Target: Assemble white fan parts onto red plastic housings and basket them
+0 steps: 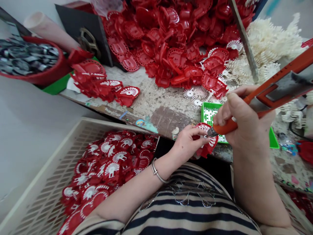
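Note:
My left hand (187, 142) pinches a red plastic part (207, 143) with a white fan-shaped insert, holding it at the near edge of the worn workbench (158, 104). My right hand (241, 116) is wrapped round an orange-handled power screwdriver (264, 98), whose tip rests on the red part. Just behind the part sits a small green tray (206, 112) of tiny pieces. A silver bracelet (156, 171) circles my left wrist.
A big heap of red shells (176, 36) fills the back of the bench, with white fan inserts (266, 42) at the right. A cream crate (49, 182) of assembled red parts stands low left. A red bowl (31, 62) of metal pieces sits far left.

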A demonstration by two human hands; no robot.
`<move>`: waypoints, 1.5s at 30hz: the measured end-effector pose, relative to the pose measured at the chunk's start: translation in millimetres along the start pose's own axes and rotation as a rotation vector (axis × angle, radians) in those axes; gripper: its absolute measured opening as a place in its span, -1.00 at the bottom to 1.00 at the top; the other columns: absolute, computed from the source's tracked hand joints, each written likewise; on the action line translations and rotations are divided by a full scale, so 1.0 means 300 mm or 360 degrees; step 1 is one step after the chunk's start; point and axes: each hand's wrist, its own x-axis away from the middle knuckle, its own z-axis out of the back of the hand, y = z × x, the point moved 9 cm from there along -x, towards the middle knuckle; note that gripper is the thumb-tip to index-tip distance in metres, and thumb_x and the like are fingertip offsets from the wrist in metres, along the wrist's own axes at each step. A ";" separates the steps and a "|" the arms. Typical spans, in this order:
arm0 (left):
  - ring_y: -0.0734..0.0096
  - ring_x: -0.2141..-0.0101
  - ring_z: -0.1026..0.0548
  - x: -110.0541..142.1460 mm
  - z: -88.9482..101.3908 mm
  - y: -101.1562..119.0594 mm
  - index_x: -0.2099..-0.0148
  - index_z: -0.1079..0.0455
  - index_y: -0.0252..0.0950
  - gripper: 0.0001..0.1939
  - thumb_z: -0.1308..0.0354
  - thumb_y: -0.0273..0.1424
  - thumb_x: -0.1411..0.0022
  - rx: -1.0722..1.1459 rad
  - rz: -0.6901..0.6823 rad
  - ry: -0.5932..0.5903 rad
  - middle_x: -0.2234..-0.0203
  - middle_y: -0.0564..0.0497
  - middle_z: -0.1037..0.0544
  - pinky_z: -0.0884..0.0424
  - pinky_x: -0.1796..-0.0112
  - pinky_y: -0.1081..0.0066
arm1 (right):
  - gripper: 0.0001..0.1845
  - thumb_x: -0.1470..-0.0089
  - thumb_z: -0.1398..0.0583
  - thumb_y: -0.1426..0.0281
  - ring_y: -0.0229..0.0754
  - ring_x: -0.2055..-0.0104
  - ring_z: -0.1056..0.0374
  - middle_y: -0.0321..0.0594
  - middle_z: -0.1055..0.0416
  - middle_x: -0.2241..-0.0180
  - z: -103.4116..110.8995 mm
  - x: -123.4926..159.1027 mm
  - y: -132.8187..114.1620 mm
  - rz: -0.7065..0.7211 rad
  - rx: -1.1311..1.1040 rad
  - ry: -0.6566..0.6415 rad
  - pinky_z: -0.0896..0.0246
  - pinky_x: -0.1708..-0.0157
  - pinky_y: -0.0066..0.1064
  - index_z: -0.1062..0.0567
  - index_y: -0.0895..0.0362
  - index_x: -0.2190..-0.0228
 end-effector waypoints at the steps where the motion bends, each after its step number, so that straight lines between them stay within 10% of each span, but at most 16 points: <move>1: 0.48 0.34 -0.40 0.000 0.000 -0.001 0.36 -0.58 -0.31 -0.93 -0.36 -0.49 -0.02 0.0003 0.0002 0.0003 0.43 0.07 -0.40 -0.33 0.22 0.43 | -0.89 0.01 -0.30 0.44 -0.37 0.76 -0.17 -0.51 -0.25 0.72 -0.001 0.002 0.000 -0.0011 0.0016 0.0007 -0.16 0.75 -0.49 -0.43 0.09 0.48; 45: 0.46 0.29 -0.47 0.005 0.008 -0.014 0.21 -0.62 -0.21 -0.74 -0.39 -0.49 0.04 0.0077 0.0080 0.0048 0.37 0.06 -0.46 -0.41 0.11 0.39 | -0.82 0.05 -0.35 0.33 -0.32 0.74 -0.10 -0.47 -0.19 0.72 0.026 -0.012 0.030 -0.0067 0.0037 0.0091 -0.06 0.72 -0.41 -0.43 0.01 0.49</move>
